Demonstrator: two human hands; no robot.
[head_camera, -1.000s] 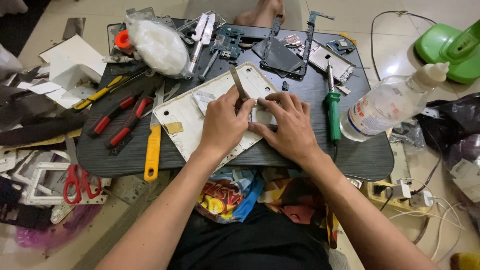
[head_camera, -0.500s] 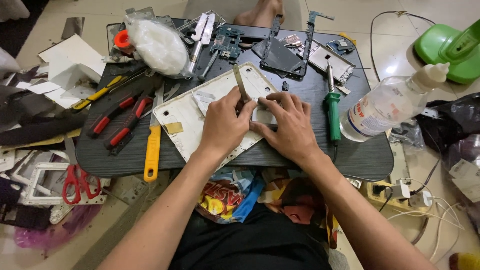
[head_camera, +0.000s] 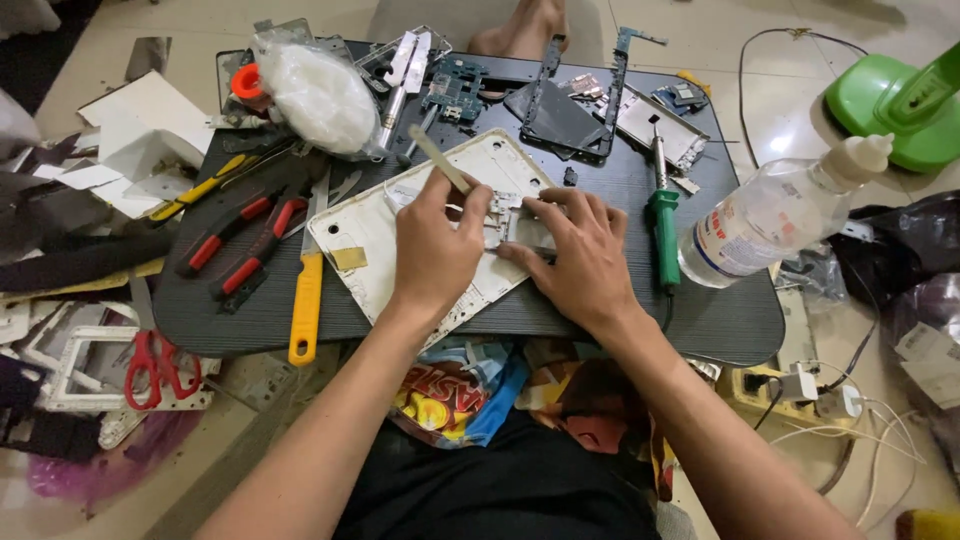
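A white tablet back shell (head_camera: 372, 233) lies open on a small dark table (head_camera: 620, 315). My left hand (head_camera: 432, 250) rests on the shell and grips a thin flat pry tool (head_camera: 438, 160) that points up and to the left. My right hand (head_camera: 580, 255) presses flat on the shell's right side, fingertips on a small metal part (head_camera: 505, 212) inside it. Both hands sit close together over the shell's middle.
On the table lie red-handled pliers (head_camera: 240, 240), a yellow-handled knife (head_camera: 307, 290), a green-handled soldering iron (head_camera: 662, 215), circuit boards (head_camera: 455, 88), a phone frame (head_camera: 560, 115) and a white bag (head_camera: 320, 95). A clear bottle (head_camera: 775, 215) leans at the right edge. Red scissors (head_camera: 155, 365) lie left.
My left hand has tilted the pry tool so its tip stands higher and further left. My right hand has stayed pressed on the shell.
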